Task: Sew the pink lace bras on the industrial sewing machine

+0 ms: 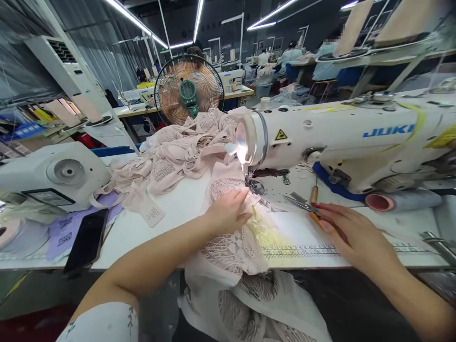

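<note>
My left hand (230, 211) lies on a pale pink lace garment piece (228, 251), its fingers closed on the cloth beside the needle area of a white sewing machine (306, 133). The lace passes under the lit machine head and hangs over the table's front edge. My right hand (356, 232) is closed around the red-and-orange handles of scissors (301, 203), whose blades point left toward the lace. Some of the handle is hidden by the fingers. A wooden-handled tool (314, 194) lies just behind the blades.
Piled lace garments (181, 152) lie behind the work. A black phone (87, 240) rests at left on purple paper (59, 232). A grey thread cone (413, 199) lies at right. A measuring tape (302, 251) runs along the front edge. A fan (188, 88) stands beyond.
</note>
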Motion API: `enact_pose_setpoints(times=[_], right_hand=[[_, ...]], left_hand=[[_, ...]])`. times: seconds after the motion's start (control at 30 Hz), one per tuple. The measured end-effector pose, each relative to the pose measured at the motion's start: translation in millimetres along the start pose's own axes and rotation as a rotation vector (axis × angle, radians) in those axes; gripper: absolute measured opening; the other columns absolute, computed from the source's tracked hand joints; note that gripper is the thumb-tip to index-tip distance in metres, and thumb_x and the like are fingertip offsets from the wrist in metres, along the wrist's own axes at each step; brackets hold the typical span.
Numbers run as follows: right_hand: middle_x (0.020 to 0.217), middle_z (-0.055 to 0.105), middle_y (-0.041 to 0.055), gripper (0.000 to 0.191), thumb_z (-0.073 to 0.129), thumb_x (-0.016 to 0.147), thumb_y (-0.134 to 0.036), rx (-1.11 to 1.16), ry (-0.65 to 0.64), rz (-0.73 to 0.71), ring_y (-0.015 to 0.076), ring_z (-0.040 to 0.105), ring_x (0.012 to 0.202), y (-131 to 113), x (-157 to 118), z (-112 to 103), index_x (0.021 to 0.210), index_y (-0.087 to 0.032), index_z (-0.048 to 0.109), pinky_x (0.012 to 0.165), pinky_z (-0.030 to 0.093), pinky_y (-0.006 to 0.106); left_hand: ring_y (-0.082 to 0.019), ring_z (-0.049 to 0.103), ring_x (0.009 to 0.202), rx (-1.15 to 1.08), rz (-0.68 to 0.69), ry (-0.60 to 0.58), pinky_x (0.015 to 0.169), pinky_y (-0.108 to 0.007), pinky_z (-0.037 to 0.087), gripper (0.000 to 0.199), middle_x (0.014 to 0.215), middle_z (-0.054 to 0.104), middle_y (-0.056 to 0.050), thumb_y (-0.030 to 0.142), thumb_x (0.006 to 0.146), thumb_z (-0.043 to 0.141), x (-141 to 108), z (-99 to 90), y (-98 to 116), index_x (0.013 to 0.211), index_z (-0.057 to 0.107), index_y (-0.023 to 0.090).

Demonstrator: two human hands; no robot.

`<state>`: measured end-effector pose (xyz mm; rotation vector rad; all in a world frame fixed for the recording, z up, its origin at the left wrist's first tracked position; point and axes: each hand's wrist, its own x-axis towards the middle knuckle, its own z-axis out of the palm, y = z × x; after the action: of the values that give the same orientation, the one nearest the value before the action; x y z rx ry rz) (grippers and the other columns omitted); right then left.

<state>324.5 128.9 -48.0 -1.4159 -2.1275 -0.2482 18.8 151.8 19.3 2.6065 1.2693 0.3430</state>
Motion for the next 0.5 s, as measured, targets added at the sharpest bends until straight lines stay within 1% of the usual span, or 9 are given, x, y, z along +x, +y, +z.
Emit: enact_pose_setpoints(times=[0.07, 0.1, 0.13, 0.2, 0.27, 0.3, 0.37, 0.43, 0.5], right_hand=[[0.108, 0.064, 0.0125, 0.032, 0.039, 0.088, -0.033, 0.026, 0.021, -0.089, 0.0281, 0.057, 0.104, -24, 15, 1, 0.104, -0.017, 0.062, 0.09, 0.047, 0.044], [0.109, 0.064, 0.0117, 0.032, 0.04, 0.088, -0.032, 0.03, 0.016, -0.149, 0.0274, 0.057, 0.104, -36, 24, 3, 0.106, -0.017, 0.061, 0.09, 0.047, 0.043], [0.112, 0.063, 0.0111, 0.032, 0.04, 0.088, -0.032, 0.03, -0.001, -0.209, 0.0271, 0.056, 0.106, -46, 33, 6, 0.108, -0.016, 0.061, 0.09, 0.046, 0.043], [0.119, 0.061, 0.0099, 0.034, 0.041, 0.088, -0.031, 0.024, -0.067, -0.298, 0.0267, 0.053, 0.111, -62, 51, 14, 0.112, -0.016, 0.06, 0.093, 0.045, 0.042], [0.125, 0.058, 0.0084, 0.035, 0.041, 0.089, -0.031, 0.022, -0.128, -0.36, 0.0273, 0.049, 0.116, -72, 64, 21, 0.115, -0.017, 0.06, 0.093, 0.044, 0.043], [0.126, 0.057, 0.0078, 0.035, 0.041, 0.089, -0.032, 0.023, -0.157, -0.385, 0.028, 0.047, 0.119, -75, 69, 24, 0.115, -0.017, 0.06, 0.093, 0.045, 0.044], [0.123, 0.059, 0.0078, 0.035, 0.042, 0.089, -0.033, 0.032, -0.196, -0.43, 0.03, 0.044, 0.122, -79, 73, 30, 0.112, -0.017, 0.062, 0.092, 0.045, 0.047], [0.117, 0.063, 0.0086, 0.034, 0.044, 0.088, -0.033, 0.05, -0.207, -0.446, 0.0311, 0.046, 0.12, -81, 72, 34, 0.11, -0.015, 0.064, 0.092, 0.045, 0.049], [0.112, 0.065, 0.0091, 0.034, 0.046, 0.088, -0.033, 0.068, -0.188, -0.444, 0.0304, 0.049, 0.117, -81, 68, 38, 0.108, -0.014, 0.064, 0.092, 0.045, 0.048]], left_hand=[[-0.026, 0.038, 0.124, -0.048, -0.062, 0.079, 0.101, -0.039, 0.036, 0.058, 0.137, 0.039, -0.016, 0.039, 0.087, 0.044, 7, 10.7, 9, 0.136, 0.029, 0.012], [-0.028, 0.036, 0.126, -0.037, -0.054, 0.085, 0.102, -0.041, 0.035, 0.059, 0.138, 0.037, -0.018, 0.04, 0.085, 0.047, 9, 16.2, 9, 0.134, 0.032, 0.011], [-0.031, 0.035, 0.126, -0.007, -0.02, 0.073, 0.102, -0.044, 0.034, 0.06, 0.137, 0.037, -0.019, 0.04, 0.084, 0.05, 10, 20.8, 5, 0.132, 0.035, 0.009], [-0.034, 0.038, 0.123, 0.07, 0.11, 0.035, 0.102, -0.049, 0.031, 0.054, 0.131, 0.043, -0.021, 0.039, 0.083, 0.051, 9, 24.4, -11, 0.126, 0.043, 0.009], [-0.032, 0.042, 0.12, 0.106, 0.267, -0.002, 0.102, -0.05, 0.031, 0.043, 0.126, 0.048, -0.02, 0.035, 0.084, 0.048, 6, 19.1, -35, 0.121, 0.05, 0.011], [-0.031, 0.043, 0.12, 0.102, 0.33, -0.018, 0.103, -0.049, 0.031, 0.04, 0.126, 0.049, -0.019, 0.033, 0.084, 0.048, 5, 13.7, -46, 0.119, 0.051, 0.013], [-0.028, 0.042, 0.124, 0.074, 0.407, -0.047, 0.107, -0.047, 0.028, 0.037, 0.132, 0.047, -0.016, 0.027, 0.082, 0.051, 4, 1.4, -63, 0.118, 0.053, 0.017], [-0.026, 0.038, 0.128, 0.054, 0.441, -0.06, 0.11, -0.045, 0.024, 0.032, 0.134, 0.047, -0.012, 0.022, 0.08, 0.052, 6, -7.0, -66, 0.112, 0.057, 0.019], [-0.025, 0.038, 0.128, 0.054, 0.454, -0.043, 0.11, -0.045, 0.024, 0.026, 0.127, 0.054, -0.012, 0.018, 0.081, 0.049, 12, -7.5, -58, 0.104, 0.061, 0.017]])
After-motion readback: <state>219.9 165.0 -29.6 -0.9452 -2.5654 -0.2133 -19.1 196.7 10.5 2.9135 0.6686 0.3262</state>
